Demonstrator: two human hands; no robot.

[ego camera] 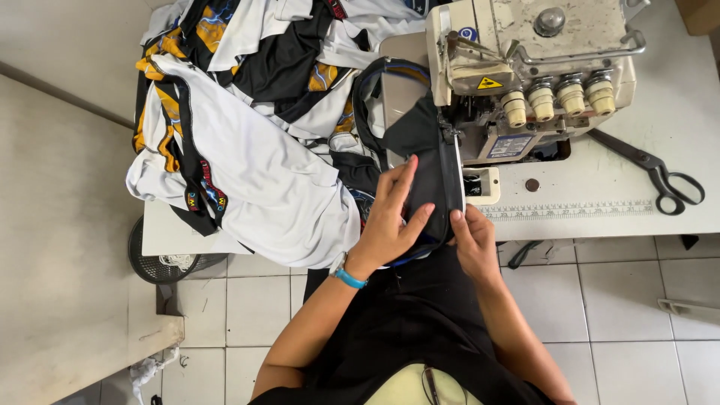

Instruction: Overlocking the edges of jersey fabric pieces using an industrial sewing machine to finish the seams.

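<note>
A: Hands? 
B: Left hand (388,225) spread flat on the black fabric piece (431,180); right hand (471,238) pinches its edge, just beside.

A: Progress? 
B: Seam seemingly mid-run under the overlock machine (525,75) beyond the fingertips; garment pile (247,135) farther left.

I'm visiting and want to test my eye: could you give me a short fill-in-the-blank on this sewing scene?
1. Both hands press a ___ piece of fabric at the sewing machine.
2. The left hand has a ___ wristband.
3. Right of the machine lie black ___ on the table.

Missing words: black; blue; scissors.
</note>
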